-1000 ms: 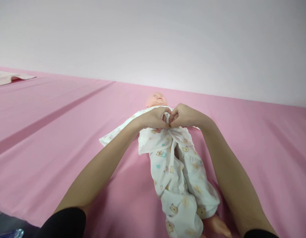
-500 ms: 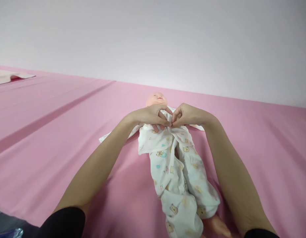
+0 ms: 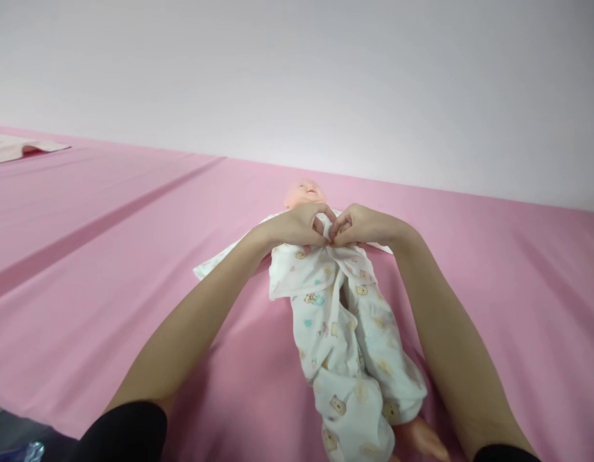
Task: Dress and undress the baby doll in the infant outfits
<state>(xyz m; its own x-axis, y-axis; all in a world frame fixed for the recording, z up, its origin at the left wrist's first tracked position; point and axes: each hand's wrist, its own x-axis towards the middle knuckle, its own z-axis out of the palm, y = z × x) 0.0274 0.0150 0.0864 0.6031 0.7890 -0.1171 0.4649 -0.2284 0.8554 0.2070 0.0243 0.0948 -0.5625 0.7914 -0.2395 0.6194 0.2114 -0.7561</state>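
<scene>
A baby doll [image 3: 305, 191] lies on its back, dressed in a white printed jacket [image 3: 299, 273] and matching trousers [image 3: 326, 340]. Over its chest, my left hand [image 3: 304, 226] pinches the front of the jacket near the middle. My right hand [image 3: 357, 224] meets it there, thumb and finger closed on the same spot of the jacket front. The fingertips of both hands almost touch. Exactly what fastening lies between them is too small to make out. A white strip of cloth [image 3: 335, 298] hangs down over the trousers. One bare doll foot [image 3: 422, 439] shows at the bottom.
Pink cloth [image 3: 133, 256] covers the wide surface, with a long crease at left. A pale folded cloth [image 3: 18, 147] lies at the far left. Behind stands a plain pale wall [image 3: 297, 83]. Something shiny [image 3: 34, 451] shows at the bottom left corner.
Both hands stay at the jacket front with small finger movements. My left hand shifted slightly left and then back. The doll stays in place.
</scene>
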